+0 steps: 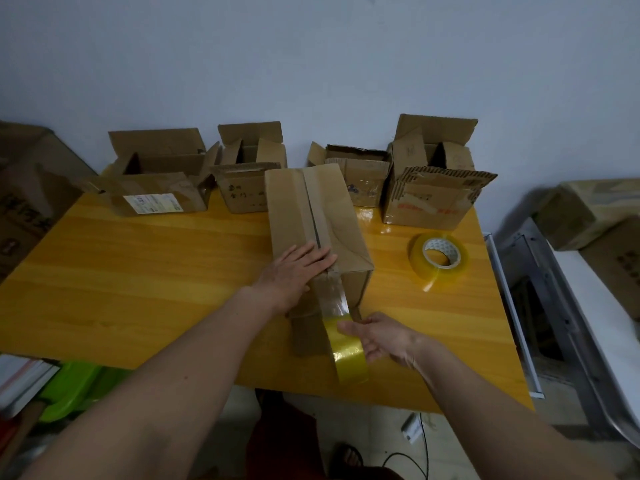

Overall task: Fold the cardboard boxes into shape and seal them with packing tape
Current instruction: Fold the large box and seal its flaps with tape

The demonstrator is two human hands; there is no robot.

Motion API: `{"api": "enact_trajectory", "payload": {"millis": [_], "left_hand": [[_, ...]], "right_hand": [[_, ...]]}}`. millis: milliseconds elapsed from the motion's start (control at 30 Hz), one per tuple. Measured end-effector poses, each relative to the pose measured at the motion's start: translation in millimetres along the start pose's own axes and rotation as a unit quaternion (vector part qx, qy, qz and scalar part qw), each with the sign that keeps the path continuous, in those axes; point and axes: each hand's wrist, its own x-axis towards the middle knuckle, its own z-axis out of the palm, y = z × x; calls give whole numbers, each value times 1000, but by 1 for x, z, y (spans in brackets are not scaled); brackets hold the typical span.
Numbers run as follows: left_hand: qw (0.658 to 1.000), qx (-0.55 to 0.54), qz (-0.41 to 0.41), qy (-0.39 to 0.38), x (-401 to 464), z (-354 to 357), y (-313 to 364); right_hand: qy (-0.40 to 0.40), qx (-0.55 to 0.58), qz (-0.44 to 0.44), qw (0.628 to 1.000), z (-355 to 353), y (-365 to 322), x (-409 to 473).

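A long box (311,230) is laid in the middle of the table (138,271), with its flaps closed. A strip of tape (337,313) is stuck on the near end of its seam and is pulled down over the table's front edge. The box top is pressed flat by the left hand (298,268), with the fingers straight and close together. The tape strip is pinched at its edge by the right hand (377,336). A tape roll (439,259) is set on the table, to the right of the box and apart from it. Four open boxes (433,199) are lined up at the back by the wall (311,64).
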Motion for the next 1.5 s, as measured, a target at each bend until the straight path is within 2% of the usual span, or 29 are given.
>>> {"api": "enact_trajectory", "payload": {"millis": [133, 200, 300, 400, 467, 600, 700, 767, 833, 867, 933, 1000, 1133, 1300, 1433, 1500], "left_hand": [[999, -10, -38, 29, -2, 0, 6], [990, -46, -110, 78, -9, 1, 11], [941, -112, -257, 189, -27, 3, 27], [859, -201, -347, 318, -41, 11, 51], [789, -334, -390, 337, -45, 17, 66], [662, -602, -408, 181, -36, 28, 86], [579, -674, -435, 147, -23, 27, 87], [537, -694, -458, 144, -15, 29, 86], [526, -700, -465, 136, -11, 33, 88], [524, -702, -465, 132, -10, 36, 88], [513, -710, -464, 131, -9, 41, 86], [492, -725, -463, 132, -7, 45, 86], [439, -760, -462, 130, -7, 46, 86], [439, -766, -454, 121, -6, 51, 83], [433, -779, -441, 104, -8, 50, 83], [430, -786, -433, 98, -9, 49, 82]], "right_hand": [[15, 81, 3, 997, 7, 11, 3], [16, 81, -6, 997, 9, 10, 6], [19, 68, -8, 997, 9, 12, 10], [22, 77, -11, 997, 8, 15, 13], [26, 87, -15, 996, 9, 15, 15], [41, 82, -12, 996, 11, 15, 21], [51, 83, -13, 995, 9, 14, 25], [49, 111, -24, 992, 5, 15, 27], [85, 141, -40, 986, -3, 20, 28], [130, 130, -43, 982, -10, 24, 28], [246, 56, -28, 967, -30, 38, 31], [316, -31, 21, 948, -50, 59, 35], [324, -150, 87, 930, -68, 96, 48], [348, -230, 54, 907, -65, 112, 68], [350, -144, 56, 924, -57, 102, 61], [360, -77, -10, 930, -50, 88, 51]]}}
